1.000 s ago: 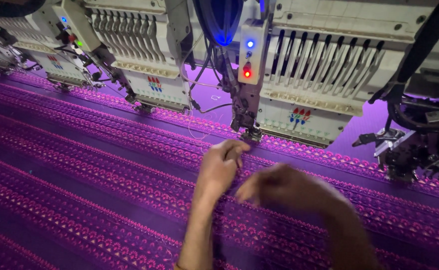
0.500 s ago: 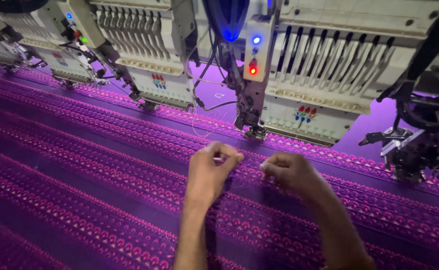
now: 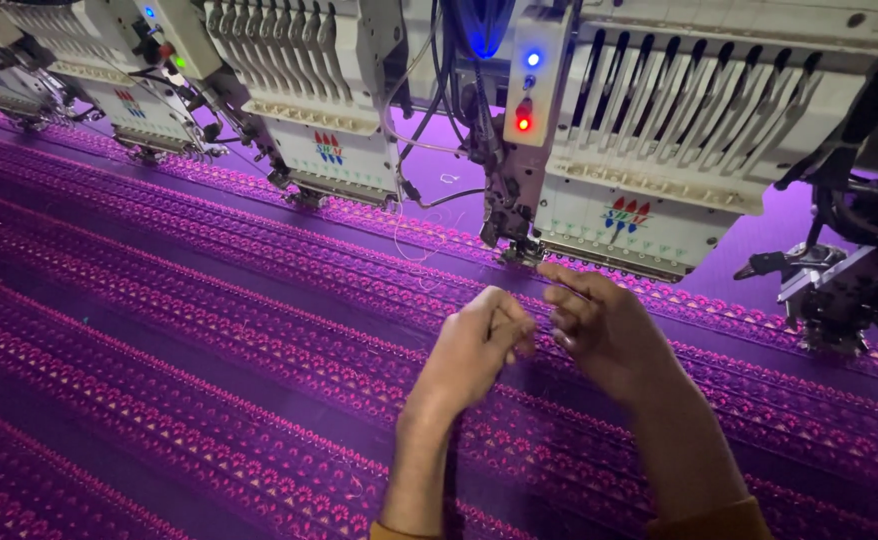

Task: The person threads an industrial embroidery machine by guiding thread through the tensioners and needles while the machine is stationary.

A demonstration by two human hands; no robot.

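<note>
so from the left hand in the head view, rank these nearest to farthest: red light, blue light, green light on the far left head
From the left hand:
1. Red light, on the embroidery head's panel just above the hands.
2. Blue light, directly above the red one on the same panel.
3. Green light, far up and to the left, on another head down the row.

A row of embroidery machine heads runs across the top of the frame from upper left to upper right, standing over the fabric that fills the lower left and centre. The left hand and right hand sit just right of centre, side by side above the fabric, directly below the needle area of the middle head. A further mechanism lies at the right edge.
</note>
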